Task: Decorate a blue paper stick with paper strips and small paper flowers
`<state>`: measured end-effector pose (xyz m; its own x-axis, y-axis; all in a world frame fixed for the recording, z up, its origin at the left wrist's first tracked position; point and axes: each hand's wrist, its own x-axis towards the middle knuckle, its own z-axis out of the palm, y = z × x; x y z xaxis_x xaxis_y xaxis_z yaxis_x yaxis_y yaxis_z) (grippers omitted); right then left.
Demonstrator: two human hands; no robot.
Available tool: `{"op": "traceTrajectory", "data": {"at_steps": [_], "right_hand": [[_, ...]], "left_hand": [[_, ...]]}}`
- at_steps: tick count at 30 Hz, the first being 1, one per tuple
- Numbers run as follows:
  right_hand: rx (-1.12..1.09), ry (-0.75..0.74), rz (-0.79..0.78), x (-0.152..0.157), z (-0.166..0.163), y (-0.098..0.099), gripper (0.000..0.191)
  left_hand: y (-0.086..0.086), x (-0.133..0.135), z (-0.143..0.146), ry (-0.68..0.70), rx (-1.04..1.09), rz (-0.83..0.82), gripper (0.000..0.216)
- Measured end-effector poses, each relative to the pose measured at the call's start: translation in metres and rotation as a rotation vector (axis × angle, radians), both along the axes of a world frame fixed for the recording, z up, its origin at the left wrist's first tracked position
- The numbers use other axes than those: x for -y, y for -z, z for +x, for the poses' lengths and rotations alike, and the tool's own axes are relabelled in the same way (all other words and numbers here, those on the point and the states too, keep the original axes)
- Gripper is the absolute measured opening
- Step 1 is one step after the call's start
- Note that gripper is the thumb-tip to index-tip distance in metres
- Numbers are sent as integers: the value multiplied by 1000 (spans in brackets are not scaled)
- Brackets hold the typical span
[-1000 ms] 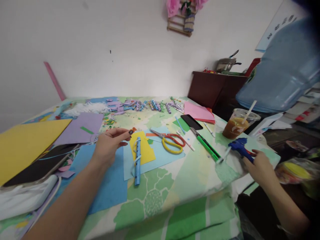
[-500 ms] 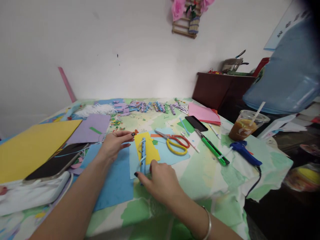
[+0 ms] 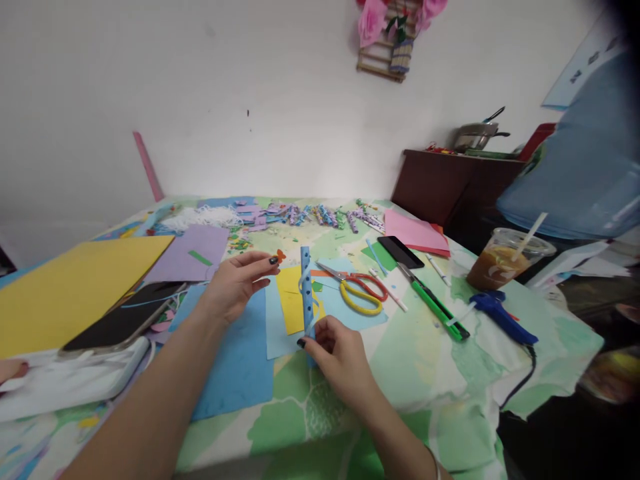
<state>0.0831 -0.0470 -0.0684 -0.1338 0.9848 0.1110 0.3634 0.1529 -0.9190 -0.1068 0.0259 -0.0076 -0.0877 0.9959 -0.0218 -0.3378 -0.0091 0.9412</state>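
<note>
My right hand (image 3: 336, 353) grips the lower end of a blue rolled paper tube (image 3: 306, 287) with dark dots, holding it almost upright above a yellow sheet (image 3: 291, 297) and a light blue sheet (image 3: 277, 333). A pale strip curls round the tube. My left hand (image 3: 237, 283) hovers to the left of the tube, fingers pinched on a tiny orange paper piece (image 3: 281, 255) at the fingertips.
Scissors with yellow and red handles (image 3: 357, 290), a green utility knife (image 3: 434, 307), a blue glue gun (image 3: 500, 315), a black phone (image 3: 400, 251), a drink cup (image 3: 503, 261), pink paper (image 3: 415, 231). Yellow (image 3: 70, 287) and purple (image 3: 187, 251) sheets and another phone (image 3: 120, 323) lie left. Rolled paper bits line the back.
My right hand left the glue gun, came across to the blue tube and has raised it from lying flat to nearly upright. My left hand stays pinched on the orange piece.
</note>
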Motion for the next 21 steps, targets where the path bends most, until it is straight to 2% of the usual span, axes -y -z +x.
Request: {"op": "traceTrajectory", "data": {"at_steps": [9, 21], "right_hand": [[-31, -23, 67, 6, -4, -1, 20], [12, -55, 57, 7, -2, -2, 19]], "left_hand": [[-1, 11, 8, 278, 23, 82, 8], [2, 15, 20, 324, -3, 85, 11]]}}
